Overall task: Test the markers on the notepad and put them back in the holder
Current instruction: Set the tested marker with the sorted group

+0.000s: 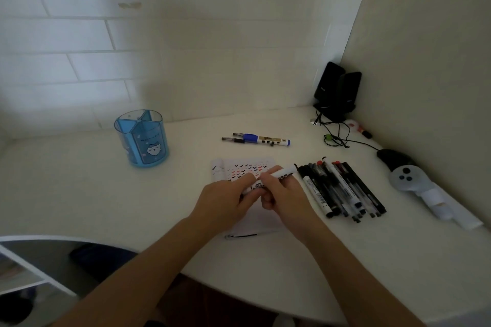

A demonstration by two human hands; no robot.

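Both my hands hold one white marker (285, 171) over the notepad (245, 167), which carries rows of small check marks. My right hand (285, 199) grips the marker's barrel; my left hand (225, 199) pinches its near end, which the fingers hide. A row of several black and white markers and pens (342, 188) lies on the desk right of the notepad. A blue-capped marker (268, 138) and a thin black pen (233, 140) lie behind the notepad. The blue translucent holder (142, 138) stands at the left, with nothing visible inside.
The white desk (79, 180) meets tiled walls in a corner. Two black speakers (337, 90) with trailing cables stand at the back right. A black mouse (393, 159) and a grey controller (406, 179) on white rolled paper lie along the right wall.
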